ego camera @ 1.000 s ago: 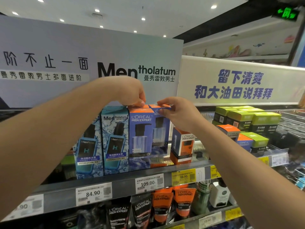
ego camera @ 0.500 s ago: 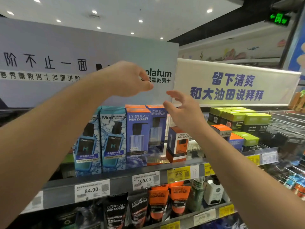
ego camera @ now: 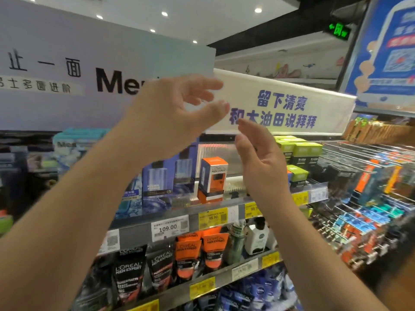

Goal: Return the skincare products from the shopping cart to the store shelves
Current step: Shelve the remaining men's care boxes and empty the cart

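Two tall blue cardboard boxes with pump bottles printed on them [ego camera: 167, 182] stand upright side by side on the grey metal top shelf [ego camera: 224, 204], just left of a small orange-and-navy carton [ego camera: 212, 178] and above the white 109.00 price tag [ego camera: 169, 227]. A second ago both hands were pinching the tops of these boxes; half a second ago they had already let go. Now the left hand [ego camera: 170, 113] hangs in front of the pale brand signboard [ego camera: 67, 63] with its fingers spread and loosely bent, holding nothing. The right hand [ego camera: 258, 162] is raised beside it, fingers straight and apart, also empty, clear of the shelf. The view has swung rightward and blurred. This placement looks finished, so the next product probably has to come from the shopping cart, which is out of view. Black and orange tubes [ego camera: 179, 259] fill the shelf below.
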`<action>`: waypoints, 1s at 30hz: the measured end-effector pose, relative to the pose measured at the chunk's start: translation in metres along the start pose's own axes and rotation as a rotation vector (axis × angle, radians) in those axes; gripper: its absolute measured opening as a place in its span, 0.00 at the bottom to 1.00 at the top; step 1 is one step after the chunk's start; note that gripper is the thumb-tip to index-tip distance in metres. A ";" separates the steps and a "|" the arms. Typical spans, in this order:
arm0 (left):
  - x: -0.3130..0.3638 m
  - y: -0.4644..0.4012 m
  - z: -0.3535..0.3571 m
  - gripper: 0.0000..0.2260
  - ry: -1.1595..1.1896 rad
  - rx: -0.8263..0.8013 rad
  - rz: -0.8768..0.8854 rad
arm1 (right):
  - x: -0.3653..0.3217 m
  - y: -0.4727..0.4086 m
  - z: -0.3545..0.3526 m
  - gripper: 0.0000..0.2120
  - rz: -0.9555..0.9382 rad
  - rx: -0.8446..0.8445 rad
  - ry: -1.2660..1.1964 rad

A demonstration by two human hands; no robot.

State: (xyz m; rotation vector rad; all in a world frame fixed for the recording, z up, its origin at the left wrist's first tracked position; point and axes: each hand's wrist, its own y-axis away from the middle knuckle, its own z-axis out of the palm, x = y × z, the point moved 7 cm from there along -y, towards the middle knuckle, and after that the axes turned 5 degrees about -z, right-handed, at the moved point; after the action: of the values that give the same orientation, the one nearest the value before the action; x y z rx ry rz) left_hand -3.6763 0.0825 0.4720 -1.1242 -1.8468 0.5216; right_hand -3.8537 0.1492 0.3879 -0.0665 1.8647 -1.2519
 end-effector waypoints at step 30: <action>0.175 0.280 0.504 0.16 0.833 -1.133 -0.432 | 0.081 0.395 -0.385 0.11 0.723 0.813 0.284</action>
State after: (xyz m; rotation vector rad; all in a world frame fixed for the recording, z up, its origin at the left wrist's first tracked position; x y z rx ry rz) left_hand -4.0020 0.4177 0.0921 -1.2489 -1.4591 -1.2246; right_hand -4.0077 0.5862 0.0784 1.1586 1.2542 -1.4079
